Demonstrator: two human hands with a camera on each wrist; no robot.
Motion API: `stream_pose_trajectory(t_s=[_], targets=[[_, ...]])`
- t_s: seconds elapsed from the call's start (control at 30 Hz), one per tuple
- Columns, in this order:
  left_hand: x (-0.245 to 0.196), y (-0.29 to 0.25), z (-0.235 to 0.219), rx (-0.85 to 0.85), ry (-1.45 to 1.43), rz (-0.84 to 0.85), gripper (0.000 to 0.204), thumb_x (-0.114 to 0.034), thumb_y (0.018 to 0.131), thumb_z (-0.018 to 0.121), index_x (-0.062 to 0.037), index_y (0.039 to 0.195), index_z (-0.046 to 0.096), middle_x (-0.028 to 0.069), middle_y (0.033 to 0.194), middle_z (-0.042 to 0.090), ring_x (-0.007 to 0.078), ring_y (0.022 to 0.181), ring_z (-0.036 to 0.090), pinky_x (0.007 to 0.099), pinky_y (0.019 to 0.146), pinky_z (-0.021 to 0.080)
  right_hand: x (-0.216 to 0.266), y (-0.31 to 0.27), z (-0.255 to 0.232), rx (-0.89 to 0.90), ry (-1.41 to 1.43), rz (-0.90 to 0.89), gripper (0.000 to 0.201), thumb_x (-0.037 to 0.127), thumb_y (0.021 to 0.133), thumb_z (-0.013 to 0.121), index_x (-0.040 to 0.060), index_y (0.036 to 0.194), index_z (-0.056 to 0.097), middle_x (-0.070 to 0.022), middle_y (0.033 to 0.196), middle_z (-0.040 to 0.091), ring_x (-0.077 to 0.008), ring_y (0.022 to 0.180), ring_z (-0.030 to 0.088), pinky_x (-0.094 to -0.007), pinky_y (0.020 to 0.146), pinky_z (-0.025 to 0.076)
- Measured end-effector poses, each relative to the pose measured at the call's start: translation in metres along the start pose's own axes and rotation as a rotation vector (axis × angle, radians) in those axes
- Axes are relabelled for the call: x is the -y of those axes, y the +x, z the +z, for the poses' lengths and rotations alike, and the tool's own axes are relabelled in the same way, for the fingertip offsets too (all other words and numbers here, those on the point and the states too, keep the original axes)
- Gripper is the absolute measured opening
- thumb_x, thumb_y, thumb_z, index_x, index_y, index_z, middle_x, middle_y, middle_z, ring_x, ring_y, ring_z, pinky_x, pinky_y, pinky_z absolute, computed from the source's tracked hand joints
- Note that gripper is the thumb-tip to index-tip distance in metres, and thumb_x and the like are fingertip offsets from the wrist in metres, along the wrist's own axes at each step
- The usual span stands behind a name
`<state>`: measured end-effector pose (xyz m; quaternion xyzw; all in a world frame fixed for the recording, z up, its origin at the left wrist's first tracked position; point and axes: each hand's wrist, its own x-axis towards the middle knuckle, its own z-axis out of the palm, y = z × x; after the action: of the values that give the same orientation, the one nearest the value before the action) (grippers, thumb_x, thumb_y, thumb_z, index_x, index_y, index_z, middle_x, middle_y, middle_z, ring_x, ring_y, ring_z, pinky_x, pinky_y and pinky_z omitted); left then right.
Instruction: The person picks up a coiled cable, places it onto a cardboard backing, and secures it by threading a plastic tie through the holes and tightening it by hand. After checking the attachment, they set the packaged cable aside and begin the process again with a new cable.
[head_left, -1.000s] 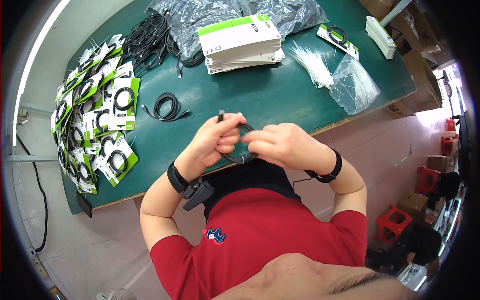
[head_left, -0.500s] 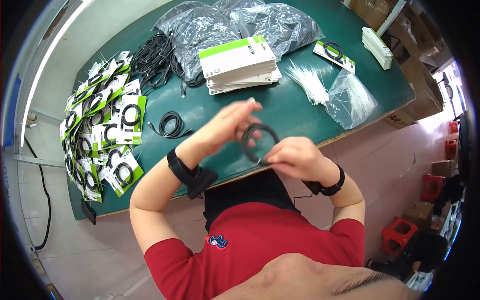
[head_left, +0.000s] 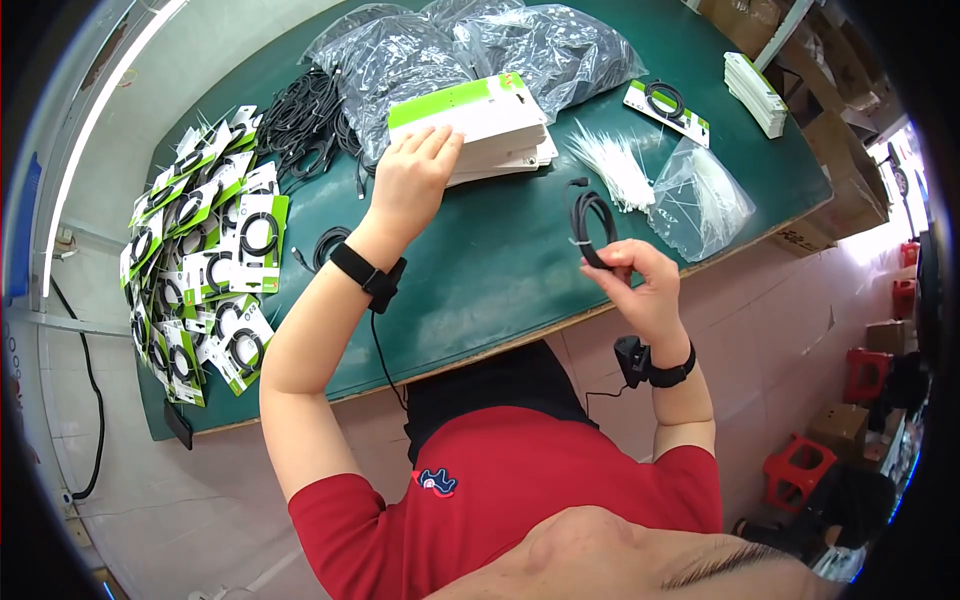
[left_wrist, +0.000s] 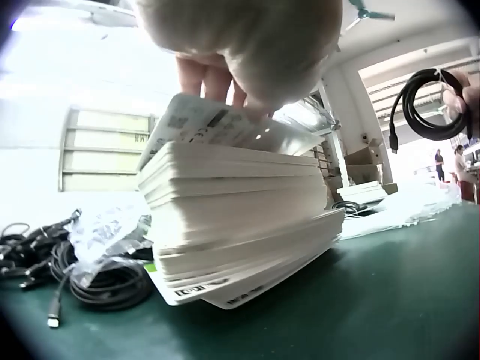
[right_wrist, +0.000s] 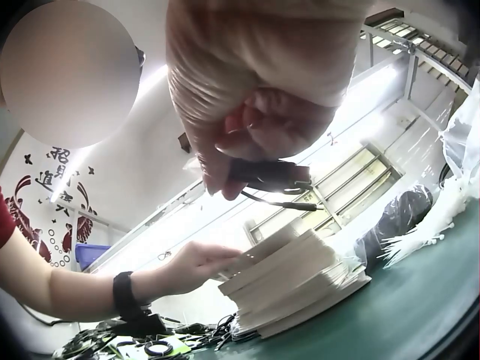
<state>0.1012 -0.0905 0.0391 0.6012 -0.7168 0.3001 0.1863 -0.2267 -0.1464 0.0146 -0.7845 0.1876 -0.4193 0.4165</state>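
At the stack of white and green cards point(head_left: 500, 158), my left hand point(head_left: 410, 185) has its fingers on the left part of the top card point(head_left: 480, 118). The left wrist view shows that card point(left_wrist: 199, 124) tilted up off the stack point(left_wrist: 240, 195), gripped by the left hand point(left_wrist: 240, 45). From the right wrist the left hand point(right_wrist: 184, 270) is seen holding the card's edge. My right hand point(head_left: 645, 285) pinches a tied coil of black cable point(head_left: 581, 222) by its lower end, raised in front of the white ties; its plug points up-left.
Carded cables point(head_left: 205, 250) are heaped at the left. Loose black cables point(head_left: 300, 110) and clear bags point(head_left: 560, 50) lie at the back. Another coil point(head_left: 325, 245) lies beside my left forearm. White ties point(head_left: 615, 170), a plastic bag point(head_left: 705, 205) and more cards point(head_left: 755, 95) are on the right.
My hands have moved apart. The left let go of the coil, went up-left to the stack and took hold of the top card; the right carried the coil up and right.
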Motion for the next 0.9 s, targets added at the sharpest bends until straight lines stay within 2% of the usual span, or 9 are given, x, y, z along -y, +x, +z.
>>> stream_pose_trajectory(t_s=[0.1, 0.2, 0.33, 0.4, 0.47, 0.5, 0.57, 0.7, 0.9], targets=[[-0.008, -0.002, -0.028, -0.049, 0.027, 0.006, 0.035, -0.005, 0.081, 0.063, -0.0036, 0.116, 0.068, 0.0122, 0.111, 0.07, 0.0283, 0.104, 0.068, 0.0393, 0.089, 0.053, 0.0, 0.004, -0.004, -0.065, -0.002, 0.035, 0.025, -0.01, 0.076, 0.08, 0.0019, 0.089, 0.062, -0.0076, 0.089, 0.071, -0.0043, 0.065, 0.056, -0.0188, 0.057, 0.043], [-0.028, -0.016, -0.065, -0.081, 0.006, -0.025, 0.032, -0.006, 0.081, 0.064, -0.0023, 0.113, 0.068, 0.0115, 0.109, 0.07, 0.0263, 0.099, 0.069, 0.0376, 0.082, 0.054, 0.009, 0.011, -0.005, -0.254, 0.047, 0.021, 0.024, -0.009, 0.076, 0.08, 0.0026, 0.088, 0.064, -0.0058, 0.089, 0.071, -0.0033, 0.064, 0.054, -0.0182, 0.057, 0.042], [-0.081, -0.067, -0.095, 0.099, -0.138, -0.066, 0.027, -0.007, 0.08, 0.064, -0.0032, 0.107, 0.068, 0.0077, 0.101, 0.069, 0.0238, 0.09, 0.069, 0.0345, 0.068, 0.053, 0.015, 0.017, -0.001, -0.201, -0.016, 0.015, 0.023, -0.008, 0.077, 0.08, 0.0029, 0.09, 0.065, -0.0034, 0.088, 0.069, -0.0029, 0.066, 0.054, -0.0186, 0.057, 0.041], [-0.108, -0.094, -0.095, 0.151, -0.241, -0.116, 0.025, -0.003, 0.078, 0.068, -0.0041, 0.104, 0.069, 0.009, 0.103, 0.069, 0.025, 0.091, 0.069, 0.0357, 0.072, 0.054, 0.021, 0.019, 0.012, -0.004, -0.042, 0.084, 0.021, -0.004, 0.077, 0.082, 0.003, 0.089, 0.067, -0.0017, 0.084, 0.068, -0.0022, 0.066, 0.053, -0.0181, 0.057, 0.04], [-0.128, -0.112, -0.087, 0.201, -0.349, -0.168, 0.024, 0.001, 0.076, 0.072, -0.0051, 0.1, 0.07, 0.0102, 0.105, 0.068, 0.0261, 0.091, 0.069, 0.0369, 0.076, 0.055, 0.025, 0.021, 0.031, 0.226, -0.102, 0.053, 0.019, 0.003, 0.076, 0.083, 0.0033, 0.087, 0.067, -0.0049, 0.081, 0.069, -0.0103, 0.064, 0.06, -0.0234, 0.058, 0.045], [-0.137, -0.119, -0.082, 0.139, -0.361, -0.191, 0.023, 0.0, 0.076, 0.072, -0.004, 0.099, 0.07, 0.0113, 0.108, 0.066, 0.0269, 0.094, 0.068, 0.0375, 0.077, 0.055, 0.023, 0.02, 0.043, 0.231, -0.1, 0.069, 0.019, 0.003, 0.076, 0.083, 0.0033, 0.087, 0.067, -0.0049, 0.081, 0.069, -0.0103, 0.064, 0.06, -0.0234, 0.058, 0.045], [-0.151, -0.131, -0.075, 0.013, -0.383, -0.241, 0.022, -0.002, 0.076, 0.071, -0.0017, 0.098, 0.069, 0.0134, 0.113, 0.063, 0.0283, 0.099, 0.067, 0.0387, 0.08, 0.056, 0.013, 0.012, 0.067, 0.434, -0.138, -0.194, 0.02, 0.009, 0.074, 0.083, 0.0048, 0.088, 0.069, -0.0099, 0.083, 0.07, -0.0243, 0.069, 0.066, -0.0322, 0.063, 0.051], [-0.157, -0.143, -0.064, -0.08, -0.512, -0.206, 0.02, 0.002, 0.074, 0.073, 0.0006, 0.094, 0.069, 0.0156, 0.118, 0.059, 0.0306, 0.102, 0.065, 0.0439, 0.089, 0.056, 0.014, -0.004, 0.091, 0.649, -0.144, -0.101, 0.021, 0.012, 0.073, 0.081, 0.0065, 0.09, 0.07, -0.012, 0.086, 0.07, -0.0327, 0.077, 0.067, -0.0398, 0.071, 0.054], [-0.156, -0.165, -0.058, -0.031, -0.657, -0.209, 0.019, 0.003, 0.073, 0.073, 0.0016, 0.092, 0.069, 0.0145, 0.111, 0.061, 0.0308, 0.102, 0.065, 0.0478, 0.093, 0.056, 0.007, -0.005, 0.084, 0.727, -0.124, -0.143, 0.019, 0.008, 0.074, 0.078, 0.0074, 0.092, 0.07, -0.0073, 0.09, 0.07, -0.0285, 0.081, 0.068, -0.0386, 0.071, 0.054]])
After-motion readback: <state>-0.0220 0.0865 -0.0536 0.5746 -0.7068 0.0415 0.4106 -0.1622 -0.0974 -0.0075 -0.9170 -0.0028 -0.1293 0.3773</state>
